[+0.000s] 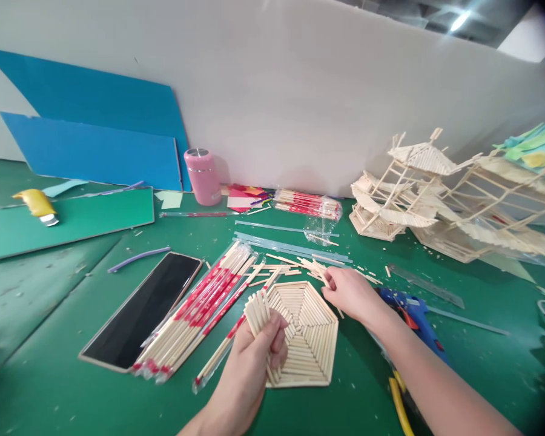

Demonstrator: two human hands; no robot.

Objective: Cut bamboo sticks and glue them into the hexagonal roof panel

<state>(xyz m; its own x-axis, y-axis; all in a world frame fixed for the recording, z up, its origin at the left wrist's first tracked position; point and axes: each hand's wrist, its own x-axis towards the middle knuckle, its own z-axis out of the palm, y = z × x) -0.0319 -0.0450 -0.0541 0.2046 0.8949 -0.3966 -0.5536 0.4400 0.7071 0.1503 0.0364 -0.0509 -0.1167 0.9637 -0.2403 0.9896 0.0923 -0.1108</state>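
Note:
My left hand (254, 357) grips a small bundle of short cut wooden sticks (258, 310), held just over the left part of a flat hexagonal panel (311, 339) made of glued sticks. This panel lies on the green table. My right hand (352, 293) rests at the panel's upper right corner, fingers pinched on a short stick (323, 275) from a loose pile of cut sticks (295, 266) behind the panel.
Wrapped chopsticks (200, 309) and a black phone (143, 309) lie to the left. A blue glue gun (413, 318) sits under my right forearm. Stick-built roof models (418, 188) stand at the right. A pink cup (202, 175), blue boards (95, 133) and a ruler (424, 284) are behind.

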